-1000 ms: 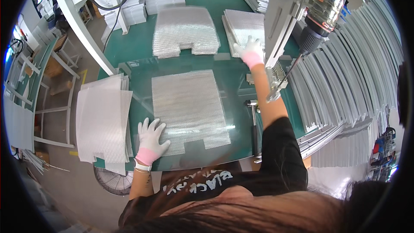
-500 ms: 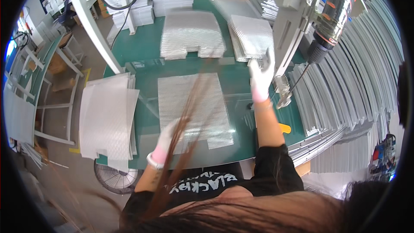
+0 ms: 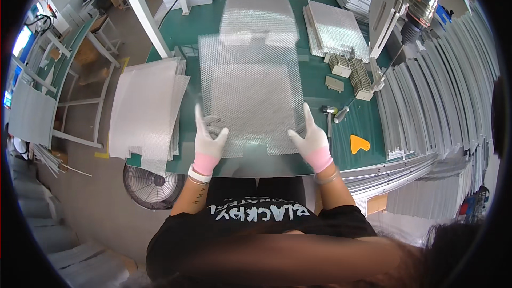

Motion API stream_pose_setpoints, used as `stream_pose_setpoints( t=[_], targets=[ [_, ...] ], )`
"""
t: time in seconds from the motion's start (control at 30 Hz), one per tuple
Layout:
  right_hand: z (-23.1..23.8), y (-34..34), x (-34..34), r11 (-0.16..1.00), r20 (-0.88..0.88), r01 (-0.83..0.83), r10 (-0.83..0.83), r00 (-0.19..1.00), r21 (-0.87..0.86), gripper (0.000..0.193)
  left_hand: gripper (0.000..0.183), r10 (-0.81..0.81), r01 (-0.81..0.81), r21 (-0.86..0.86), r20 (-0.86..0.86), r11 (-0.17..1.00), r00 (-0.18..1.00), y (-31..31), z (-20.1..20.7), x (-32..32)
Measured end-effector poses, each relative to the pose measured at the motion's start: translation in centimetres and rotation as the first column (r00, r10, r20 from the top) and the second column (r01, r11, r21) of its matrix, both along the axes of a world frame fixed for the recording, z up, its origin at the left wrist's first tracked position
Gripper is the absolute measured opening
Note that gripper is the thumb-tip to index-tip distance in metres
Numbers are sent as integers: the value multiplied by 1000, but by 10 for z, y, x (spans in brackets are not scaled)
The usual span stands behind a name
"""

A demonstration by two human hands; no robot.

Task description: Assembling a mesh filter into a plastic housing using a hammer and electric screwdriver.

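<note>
Silvery expanded-metal mesh sheet (image 3: 249,96) is lying flat at the green tabletop's (image 3: 368,122) centre, seemingly being squared up, while the gloved left hand (image 3: 209,141) at seven o'clock and right hand (image 3: 311,137) at five o'clock are pressing its near corners, fingers spread wide, gripping nothing; next probably calls for even sliding.
</note>
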State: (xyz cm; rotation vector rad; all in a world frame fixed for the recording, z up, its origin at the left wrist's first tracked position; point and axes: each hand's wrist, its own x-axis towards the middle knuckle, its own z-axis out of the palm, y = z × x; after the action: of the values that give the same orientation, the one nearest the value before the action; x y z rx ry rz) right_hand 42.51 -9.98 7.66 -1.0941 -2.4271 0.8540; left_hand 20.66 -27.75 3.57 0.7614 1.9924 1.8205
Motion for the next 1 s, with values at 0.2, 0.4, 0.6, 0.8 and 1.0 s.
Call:
stream_pose_setpoints(
  t=[0.2, 0.4, 0.6, 0.8, 1.0],
  targets=[
    [-27, -5, -4, 998, 111, 25, -19, 994, -58, 89, 78, -227, -50, -459, -528, 887, 818, -2, -14, -5],
    [-50, -12, -3, 998, 117, 54, -51, 992, -27, 84, 79, -307, -50, -580, -500, 813, 810, -1, -24, -12],
    [-60, -11, -2, 999, 107, 43, -43, 993, 7, 77, 80, -343, -19, -619, -460, 785, 819, -1, -27, -18],
    [-53, -3, -3, 1000, 222, -10, 13, 975, -14, 71, 80, -362, -11, -627, -464, 779, 809, 2, -26, -19],
    [-46, 53, 2, 963, 219, -234, 202, 955, 134, 43, 82, -332, -97, -719, -431, 689, 839, 6, -1, -14]
  ],
)
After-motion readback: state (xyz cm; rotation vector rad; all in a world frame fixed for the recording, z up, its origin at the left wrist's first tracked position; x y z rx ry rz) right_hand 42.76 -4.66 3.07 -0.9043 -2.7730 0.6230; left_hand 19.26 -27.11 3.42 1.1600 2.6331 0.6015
